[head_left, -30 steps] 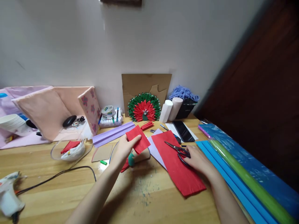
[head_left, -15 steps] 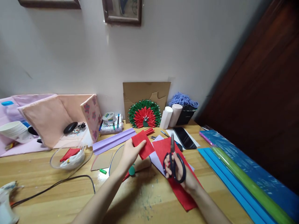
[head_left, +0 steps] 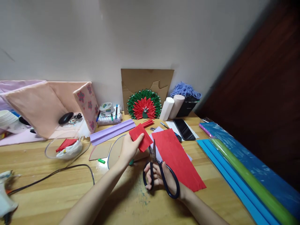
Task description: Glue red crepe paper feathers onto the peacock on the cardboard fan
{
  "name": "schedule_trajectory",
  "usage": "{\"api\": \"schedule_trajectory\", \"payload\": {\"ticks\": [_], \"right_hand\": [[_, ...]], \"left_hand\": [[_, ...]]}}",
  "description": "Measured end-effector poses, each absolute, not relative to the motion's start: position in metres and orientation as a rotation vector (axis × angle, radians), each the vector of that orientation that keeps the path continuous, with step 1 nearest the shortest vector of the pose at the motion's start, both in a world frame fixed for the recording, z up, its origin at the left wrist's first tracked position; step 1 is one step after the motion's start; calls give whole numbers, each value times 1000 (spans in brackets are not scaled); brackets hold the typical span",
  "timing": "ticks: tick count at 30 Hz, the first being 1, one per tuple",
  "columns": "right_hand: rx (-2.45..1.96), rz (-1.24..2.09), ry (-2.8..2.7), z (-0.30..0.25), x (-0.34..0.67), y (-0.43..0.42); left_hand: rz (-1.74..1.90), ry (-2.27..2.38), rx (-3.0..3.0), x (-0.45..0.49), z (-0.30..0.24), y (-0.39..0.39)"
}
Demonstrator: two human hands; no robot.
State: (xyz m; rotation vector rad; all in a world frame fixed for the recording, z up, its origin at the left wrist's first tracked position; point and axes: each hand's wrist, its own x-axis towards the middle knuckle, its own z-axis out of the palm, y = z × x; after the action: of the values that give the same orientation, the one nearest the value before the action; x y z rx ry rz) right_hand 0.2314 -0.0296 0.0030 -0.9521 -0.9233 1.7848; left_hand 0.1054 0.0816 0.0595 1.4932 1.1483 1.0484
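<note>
Between thumb and fingers, my left hand (head_left: 128, 148) pinches a small red paper piece (head_left: 141, 137). My right hand (head_left: 161, 178) has its fingers through the black handles of a pair of scissors (head_left: 153, 154). The blades are parted and point up beside the lower right edge of the red piece. A larger red sheet (head_left: 175, 159) lies flat on the table behind and right of the scissors, over a lilac sheet (head_left: 157, 153). Under my left hand is a round cardboard piece (head_left: 114, 153) with a dark edge, partly hidden.
A green and red peacock craft (head_left: 145, 107) leans on cardboard (head_left: 147, 78) at the wall. Paper rolls (head_left: 246, 175) lie right. A clear bowl (head_left: 50, 151), a cord (head_left: 58, 170) and a glue gun (head_left: 7, 197) are left. A phone (head_left: 184, 129) lies behind the red sheet.
The scissors have moved left to the small red piece, and their blades have opened. The large red sheet lies more uncovered. The whole view has tilted down.
</note>
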Motion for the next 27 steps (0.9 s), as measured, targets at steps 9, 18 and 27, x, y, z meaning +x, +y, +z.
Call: {"api": "schedule_trajectory", "payload": {"ticks": [9, 18, 27], "right_hand": [[-974, 1736, -1004, -7, 232, -31], [-1100, 1617, -1026, 3, 233, -34], [-1144, 1624, -973, 1, 233, -34]], "left_hand": [[975, 1146, 1522, 110, 50, 78], [896, 1129, 1489, 111, 52, 78], [858, 1147, 1499, 108, 58, 78]]}}
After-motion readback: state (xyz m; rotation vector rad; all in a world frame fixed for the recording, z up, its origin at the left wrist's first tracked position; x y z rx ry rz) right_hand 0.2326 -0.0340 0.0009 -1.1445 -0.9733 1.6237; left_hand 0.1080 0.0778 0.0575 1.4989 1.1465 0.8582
